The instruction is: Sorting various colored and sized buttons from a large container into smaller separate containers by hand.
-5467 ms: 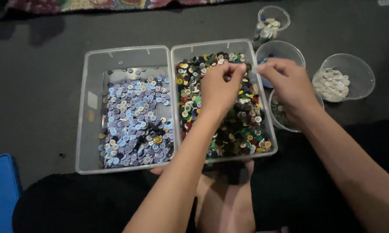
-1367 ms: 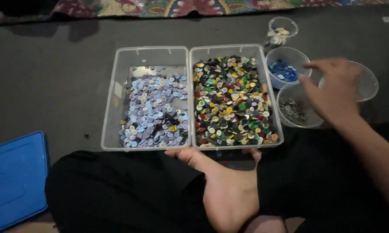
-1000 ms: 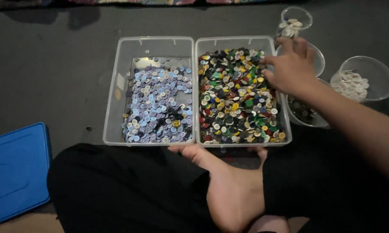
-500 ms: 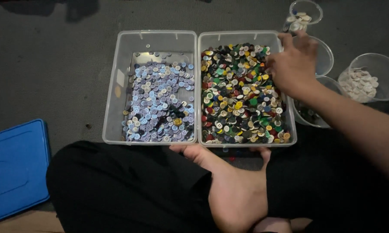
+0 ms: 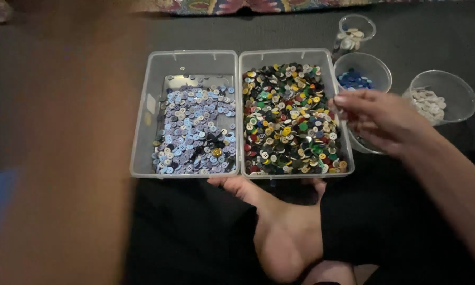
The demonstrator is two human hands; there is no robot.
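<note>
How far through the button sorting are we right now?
Partly done: the left bin holds mostly lilac-blue buttons, and small cups hold blue buttons and white buttons. The right hand hovers at the right bin's edge; what it holds can't be seen. The mixed buttons still fill that bin.

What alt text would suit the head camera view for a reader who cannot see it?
The right hand hovers at the right edge of a clear bin of mixed-colour buttons, beside a clear bin of pale blue buttons on a dark floor. Clear cups of sorted buttons stand to the right; a brown blur covers the left.
</note>
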